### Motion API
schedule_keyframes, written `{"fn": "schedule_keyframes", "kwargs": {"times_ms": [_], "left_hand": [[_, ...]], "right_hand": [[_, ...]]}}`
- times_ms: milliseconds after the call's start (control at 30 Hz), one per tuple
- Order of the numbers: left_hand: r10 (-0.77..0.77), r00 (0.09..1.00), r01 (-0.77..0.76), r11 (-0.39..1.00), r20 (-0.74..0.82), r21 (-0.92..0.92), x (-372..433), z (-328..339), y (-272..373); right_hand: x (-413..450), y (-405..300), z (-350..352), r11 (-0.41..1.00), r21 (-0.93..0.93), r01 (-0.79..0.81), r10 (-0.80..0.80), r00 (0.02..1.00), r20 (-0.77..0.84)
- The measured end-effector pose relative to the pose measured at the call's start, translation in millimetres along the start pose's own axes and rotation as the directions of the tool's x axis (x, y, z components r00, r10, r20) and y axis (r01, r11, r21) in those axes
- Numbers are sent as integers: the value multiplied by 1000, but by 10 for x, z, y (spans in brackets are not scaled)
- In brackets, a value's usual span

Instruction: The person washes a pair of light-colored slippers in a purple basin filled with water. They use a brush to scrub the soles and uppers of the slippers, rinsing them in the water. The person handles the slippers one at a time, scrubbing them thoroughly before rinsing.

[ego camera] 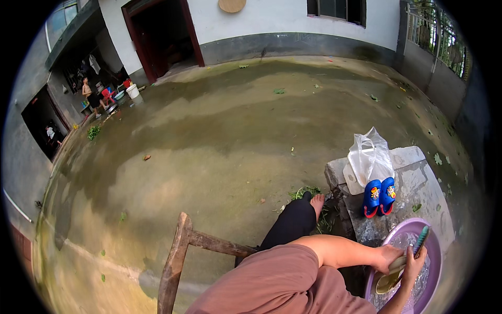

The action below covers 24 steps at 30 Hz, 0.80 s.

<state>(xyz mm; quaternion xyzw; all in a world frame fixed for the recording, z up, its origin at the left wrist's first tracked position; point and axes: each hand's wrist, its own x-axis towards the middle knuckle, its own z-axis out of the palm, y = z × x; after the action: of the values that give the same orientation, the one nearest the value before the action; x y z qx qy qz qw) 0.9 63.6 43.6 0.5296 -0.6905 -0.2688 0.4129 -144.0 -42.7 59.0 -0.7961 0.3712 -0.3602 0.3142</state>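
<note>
A purple plastic basin (438, 255) with sudsy water stands at the lower right on a stone slab. Over it my left hand (386, 258) grips a pale item, which looks like a shoe (386, 282) with its opening facing up. My right hand (416, 263) is closed around a tool with a teal, ridged handle (422, 235), probably a brush; its far end lies against the shoe and is partly hidden. Beyond the basin, a pair of blue clogs with red soles (379, 196) leans against a clear plastic bag (370, 157) on the slab.
A wooden chair frame (176, 259) stands at my left. The stone slab (425, 184) has a raised, uneven edge. Cut greens (302, 192) lie by my bare foot. Far left, a person (89, 94) is near a red chair (108, 96) and a white bucket (133, 91); another (51, 133) is in a doorway.
</note>
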Motion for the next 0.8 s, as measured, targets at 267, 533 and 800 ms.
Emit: {"fn": "schedule_keyframes", "kwargs": {"times_ms": [267, 533, 800], "left_hand": [[-64, 991, 51, 993, 117, 109, -76, 100, -524], [66, 915, -225, 902, 399, 368, -16, 211, -756], [66, 923, -202, 921, 379, 334, -25, 258, -863]], "right_hand": [[-6, -329, 343, 998, -40, -46, 53, 980, 194], [265, 325, 193, 989, 54, -137, 124, 972, 201], [536, 345, 245, 958, 133, -254, 199, 922, 332]]}}
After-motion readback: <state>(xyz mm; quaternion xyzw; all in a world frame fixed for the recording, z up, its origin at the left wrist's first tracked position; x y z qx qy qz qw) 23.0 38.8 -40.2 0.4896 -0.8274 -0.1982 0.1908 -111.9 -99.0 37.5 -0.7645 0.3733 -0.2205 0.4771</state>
